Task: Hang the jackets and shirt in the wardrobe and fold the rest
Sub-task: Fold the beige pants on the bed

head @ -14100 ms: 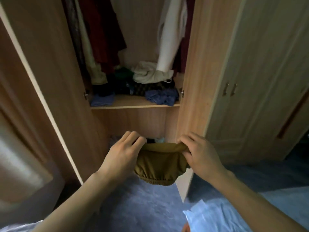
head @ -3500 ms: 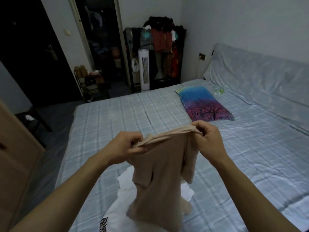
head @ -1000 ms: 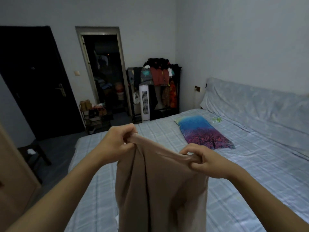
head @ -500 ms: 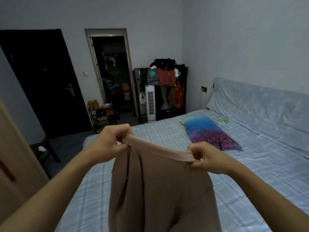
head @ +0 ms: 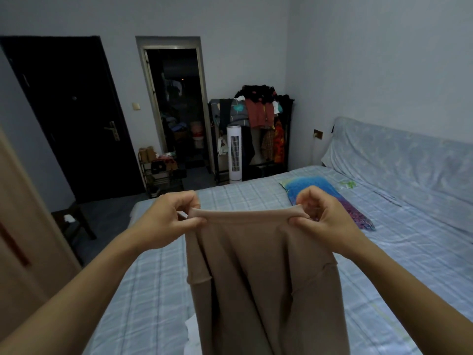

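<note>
A beige top (head: 261,283) hangs in front of me above the bed (head: 399,252), stretched level between both hands. My left hand (head: 166,221) pinches its upper left corner and my right hand (head: 325,221) pinches the upper right corner. Short sleeves show at both sides of the cloth. A bit of white garment (head: 190,331) lies on the bed under it, mostly hidden. The wooden wardrobe's edge (head: 23,242) stands at the far left.
A blue and purple pillow (head: 330,198) lies on the checked bed sheet. At the far wall stand a loaded clothes rack (head: 258,116), a white tower fan (head: 235,153), a shoe shelf (head: 161,170) and a dark door (head: 69,116). A dark stool (head: 74,224) stands by the bed's left side.
My hands have moved apart and levelled, pulling the top's upper edge straight and taut. The view has shifted a little to the left and nearer the bed.
</note>
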Tool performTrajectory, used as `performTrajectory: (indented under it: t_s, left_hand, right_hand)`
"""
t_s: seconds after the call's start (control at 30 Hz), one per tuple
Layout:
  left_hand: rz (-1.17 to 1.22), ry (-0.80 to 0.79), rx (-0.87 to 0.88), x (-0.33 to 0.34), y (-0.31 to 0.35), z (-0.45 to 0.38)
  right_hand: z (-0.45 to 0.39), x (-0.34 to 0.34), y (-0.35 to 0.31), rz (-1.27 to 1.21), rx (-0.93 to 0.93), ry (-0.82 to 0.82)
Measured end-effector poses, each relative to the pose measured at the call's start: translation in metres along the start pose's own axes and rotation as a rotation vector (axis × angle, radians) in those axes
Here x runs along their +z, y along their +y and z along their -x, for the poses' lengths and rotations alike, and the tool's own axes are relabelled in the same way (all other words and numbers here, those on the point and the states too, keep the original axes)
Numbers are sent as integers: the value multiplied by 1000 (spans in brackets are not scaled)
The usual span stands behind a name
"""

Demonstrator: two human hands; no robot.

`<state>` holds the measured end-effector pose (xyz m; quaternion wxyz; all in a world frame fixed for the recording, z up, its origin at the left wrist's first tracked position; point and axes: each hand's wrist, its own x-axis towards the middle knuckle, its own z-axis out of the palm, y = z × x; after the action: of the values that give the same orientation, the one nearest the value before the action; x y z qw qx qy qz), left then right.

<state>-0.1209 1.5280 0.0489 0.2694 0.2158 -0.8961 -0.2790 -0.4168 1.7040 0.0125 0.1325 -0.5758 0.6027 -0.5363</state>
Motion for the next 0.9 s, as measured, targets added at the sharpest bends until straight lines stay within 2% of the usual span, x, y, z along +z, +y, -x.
performTrajectory:
  t_s: [0.2, 0.37, 0.5, 0.57, 0.63, 0.7, 0.77, 0.9]
  left_hand:
    - [9, 21, -62, 3, -8, 2]
    - [-164, 38, -25, 16, -10, 8]
    - [-97, 65, -73, 24, -14, 15]
    - [41, -2, -147, 24, -18, 17]
    - [304, -152, -227, 21, -20, 20]
    - [475, -236, -275, 22, -21, 24]
    - [515, -187, -346, 31, -21, 19]
    - [478, 126, -561, 58, -15, -4]
  right_hand:
    - [-1, 0, 7, -5, 74, 24]
    - [5, 7, 18, 1, 129, -17]
    - [7, 11, 20, 18, 137, -67]
    - [6, 12, 19, 36, 109, -83]
    - [6, 12, 19, 29, 93, -106]
    - [5, 13, 20, 20, 126, -125]
    - [0, 19, 27, 33, 200, -96]
    - [-17, 47, 39, 136, 377, 145]
